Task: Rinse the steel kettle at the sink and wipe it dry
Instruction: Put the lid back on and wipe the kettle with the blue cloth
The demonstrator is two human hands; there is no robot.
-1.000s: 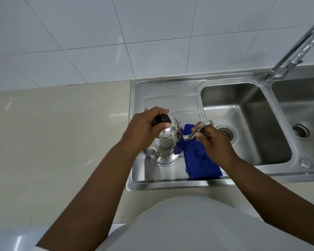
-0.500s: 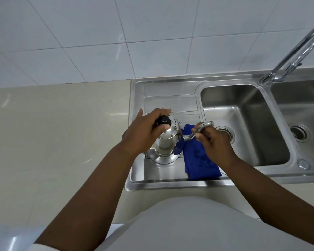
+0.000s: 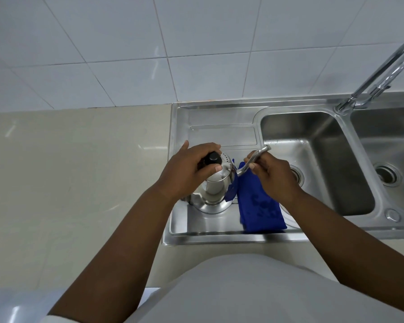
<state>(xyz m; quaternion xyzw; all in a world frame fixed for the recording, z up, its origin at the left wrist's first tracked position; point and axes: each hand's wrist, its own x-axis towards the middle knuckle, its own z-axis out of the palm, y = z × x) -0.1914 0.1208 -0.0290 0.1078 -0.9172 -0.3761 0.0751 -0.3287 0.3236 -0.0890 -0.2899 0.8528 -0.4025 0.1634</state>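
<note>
Upright on the ribbed steel drainboard [image 3: 219, 127], left of the deep steel basin [image 3: 313, 141]: rounded polished steel kettle [image 3: 214, 192]. Gripped at the black lid knob [image 3: 214, 158] by the left hand [image 3: 187, 173], pinched at the thin curved steel spout [image 3: 257, 157] by the right hand [image 3: 275, 176]. Spout aimed right, toward the basin. Just beside, under the right hand: folded blue cloth [image 3: 259, 206]. Likely next: a carry rightward, right hand nearer the arched chrome tap [image 3: 383, 66].
</note>
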